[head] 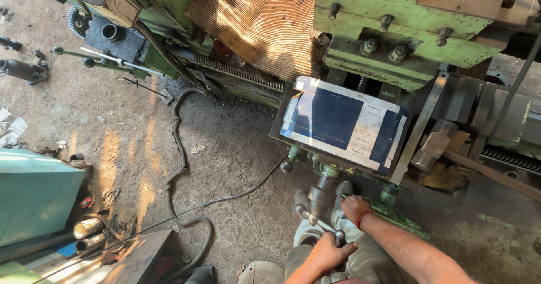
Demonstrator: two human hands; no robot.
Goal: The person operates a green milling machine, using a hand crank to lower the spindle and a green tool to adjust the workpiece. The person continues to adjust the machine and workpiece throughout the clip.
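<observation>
Gripping the crank handle [318, 223] on the near side of this old green lathe [394, 41] with both hands. Left hand [328, 254] is wrapped shut around the nearer end of the bar, and right hand [354, 208] is closed over the far end, close to the grey hub [322, 192] it sticks out of. One hand per end seems the obvious way to lean on a two-ended handle, so that's how I've got it.

Just above the hub, further from me, there's a flat plate with a blue and white sheet [344, 123] lying tilted on the carriage, kept up off the dirty floor [225, 148]. Left of that the lead screw [239, 72] runs along the bed under a slab of ribbed cardboard [259, 21], which looks like a cover for the ways.

A black cable [186, 165] snakes across the floor to my left, and a couple of brass tubes [88, 234] sit by the teal box [34, 199] at the near left.
</observation>
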